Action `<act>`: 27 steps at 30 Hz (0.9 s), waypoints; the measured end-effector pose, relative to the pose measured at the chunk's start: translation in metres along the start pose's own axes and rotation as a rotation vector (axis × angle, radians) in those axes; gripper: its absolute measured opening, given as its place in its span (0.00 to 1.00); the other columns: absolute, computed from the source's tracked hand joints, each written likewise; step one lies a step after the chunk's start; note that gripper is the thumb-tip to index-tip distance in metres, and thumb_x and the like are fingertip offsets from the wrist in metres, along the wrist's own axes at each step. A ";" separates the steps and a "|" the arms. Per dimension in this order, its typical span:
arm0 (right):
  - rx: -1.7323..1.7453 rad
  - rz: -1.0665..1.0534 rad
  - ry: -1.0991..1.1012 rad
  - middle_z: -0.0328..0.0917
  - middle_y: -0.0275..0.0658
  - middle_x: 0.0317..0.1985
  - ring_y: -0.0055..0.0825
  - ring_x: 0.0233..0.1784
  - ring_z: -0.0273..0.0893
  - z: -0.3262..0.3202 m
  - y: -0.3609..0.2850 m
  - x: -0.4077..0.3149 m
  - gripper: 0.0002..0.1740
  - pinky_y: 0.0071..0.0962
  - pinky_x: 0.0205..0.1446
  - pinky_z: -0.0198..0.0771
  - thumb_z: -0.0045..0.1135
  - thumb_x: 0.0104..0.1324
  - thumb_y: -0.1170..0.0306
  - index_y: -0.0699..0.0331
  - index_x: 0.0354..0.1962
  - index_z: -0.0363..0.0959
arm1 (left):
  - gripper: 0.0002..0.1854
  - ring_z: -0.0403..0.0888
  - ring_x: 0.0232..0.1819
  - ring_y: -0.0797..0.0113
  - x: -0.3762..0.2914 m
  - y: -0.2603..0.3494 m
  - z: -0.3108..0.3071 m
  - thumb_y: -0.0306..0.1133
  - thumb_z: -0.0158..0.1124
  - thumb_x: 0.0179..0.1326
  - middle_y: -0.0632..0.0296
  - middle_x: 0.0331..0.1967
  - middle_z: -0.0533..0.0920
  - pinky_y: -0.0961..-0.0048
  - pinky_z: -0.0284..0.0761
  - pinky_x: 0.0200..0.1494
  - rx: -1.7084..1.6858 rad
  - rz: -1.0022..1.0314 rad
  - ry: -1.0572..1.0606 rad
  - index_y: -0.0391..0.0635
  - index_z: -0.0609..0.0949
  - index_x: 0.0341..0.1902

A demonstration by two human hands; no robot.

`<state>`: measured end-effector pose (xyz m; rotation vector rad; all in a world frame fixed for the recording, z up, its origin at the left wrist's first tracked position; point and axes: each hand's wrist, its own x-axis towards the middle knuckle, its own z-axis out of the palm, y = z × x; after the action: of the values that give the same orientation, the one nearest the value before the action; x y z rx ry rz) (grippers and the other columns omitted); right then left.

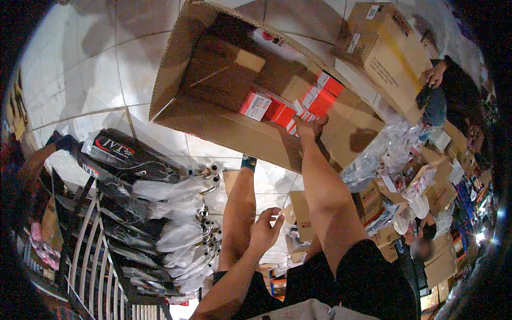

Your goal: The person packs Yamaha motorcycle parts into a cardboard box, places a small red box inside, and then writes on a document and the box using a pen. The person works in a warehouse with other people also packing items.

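A large open cardboard box (224, 132) stands tilted in the picture before me, with several red-and-white small cartons (258, 106) inside along its lower side. My right hand (310, 127) reaches into it, thumb and fingers around a few of the smallest red-and-white cartons (307, 115). Behind these, more red cartons (324, 94) lie stacked. A clear plastic-wrapped item (276, 42) with a red mark rests at the box's far wall. Over my lap, outside the box, my left hand (267, 230) hangs with fingers apart and nothing in it.
To the left, black JVT-marked packages (128, 154) and bubble-wrapped metal pipes (172, 192) lie stacked beside a metal rack (86, 248). A closed carton (392, 60) stands far right, near another person's hand (436, 74). Plastic wrap (368, 156) and opened cartons (436, 188) clutter the right.
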<state>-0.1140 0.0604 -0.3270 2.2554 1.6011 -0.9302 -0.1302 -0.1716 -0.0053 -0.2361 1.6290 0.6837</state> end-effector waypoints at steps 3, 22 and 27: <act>-0.213 -0.108 -0.112 0.53 0.64 0.70 0.56 0.74 0.58 -0.008 -0.006 -0.006 0.76 0.49 0.74 0.62 0.84 0.43 0.62 0.56 0.77 0.32 | 0.16 0.84 0.42 0.67 0.001 -0.005 -0.002 0.38 0.66 0.70 0.58 0.46 0.85 0.70 0.78 0.41 0.031 0.028 0.011 0.41 0.81 0.55; 0.005 -0.397 -0.078 0.66 0.50 0.61 0.45 0.65 0.68 -0.147 -0.047 -0.116 0.53 0.43 0.68 0.67 0.78 0.44 0.71 0.59 0.66 0.54 | 0.17 0.84 0.43 0.66 0.005 0.029 -0.023 0.30 0.66 0.68 0.56 0.50 0.84 0.71 0.79 0.35 -0.122 0.024 0.127 0.43 0.78 0.59; 0.178 -0.730 -0.291 0.65 0.50 0.60 0.45 0.66 0.66 -0.201 -0.065 -0.147 0.49 0.49 0.68 0.66 0.79 0.42 0.72 0.56 0.61 0.58 | 0.16 0.81 0.49 0.67 0.036 0.133 -0.078 0.29 0.62 0.71 0.57 0.52 0.81 0.70 0.79 0.49 -0.429 0.146 0.167 0.41 0.76 0.60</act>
<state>-0.1294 0.0764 -0.0702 1.5000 2.2967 -1.5296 -0.2710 -0.1005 0.0022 -0.4984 1.6543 1.1508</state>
